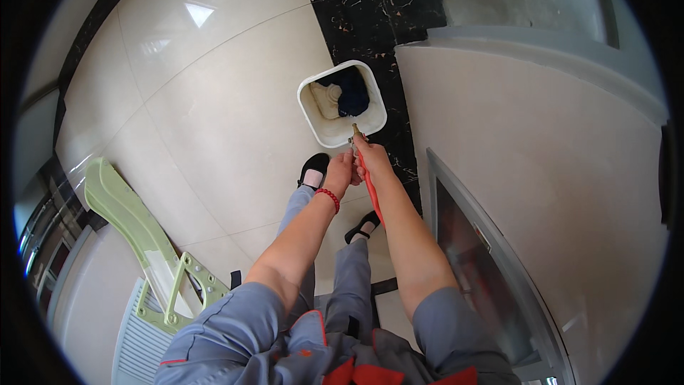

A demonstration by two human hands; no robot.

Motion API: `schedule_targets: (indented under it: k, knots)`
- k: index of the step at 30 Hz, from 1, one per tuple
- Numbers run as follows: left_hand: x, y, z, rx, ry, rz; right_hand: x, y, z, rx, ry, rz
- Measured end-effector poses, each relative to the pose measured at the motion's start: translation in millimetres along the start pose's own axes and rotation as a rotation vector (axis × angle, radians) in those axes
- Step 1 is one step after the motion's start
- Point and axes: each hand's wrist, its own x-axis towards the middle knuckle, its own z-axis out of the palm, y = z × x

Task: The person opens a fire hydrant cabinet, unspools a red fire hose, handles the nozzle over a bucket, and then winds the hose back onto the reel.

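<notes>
A white square bucket [321, 136] stands on the floor, with a dark blue cloth [354, 92] and a cream-coloured item [326, 99] inside. Over its near rim points the brass nozzle [355, 129] of a red hose [371, 188]. My right hand [374, 159] is closed around the hose just behind the nozzle. Close beside it, my left hand [341, 169], with a red bead bracelet at the wrist, has its fingers bent near the nozzle's fitting; whether they grip anything is hidden. No water can be made out at the nozzle tip.
At the lower left is a light green plastic frame [128, 208] beside a ribbed pale panel [140, 339]. A wall with a metal-framed glass cabinet [475, 256] rises at the right. Black marble edging [393, 91] runs beside the bucket. My feet are just behind it.
</notes>
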Motion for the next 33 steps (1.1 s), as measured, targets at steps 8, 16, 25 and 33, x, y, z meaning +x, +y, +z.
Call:
schedule_targets:
  k: [8, 16, 25, 33]
  knots:
    - [-7.6, 5.5, 0.7, 0.070, 0.037, -0.039, -4.6, 5.2, 6.8, -0.278, 0.185, -0.151]
    - [-3.5, 13.5, 6.6, 0.067, 0.038, -0.082, -8.0, 3.6, 3.9, -0.389, 0.283, -0.325]
    - [-7.6, 0.3, -15.6, 0.373, 0.051, 0.185, -6.6, -7.0, -6.5, -0.077, -0.068, -0.041]
    - [-8.8, -3.3, -19.6, 0.384, 0.071, 0.191, 39.9, -44.8, 7.4, -0.343, -0.217, 0.227]
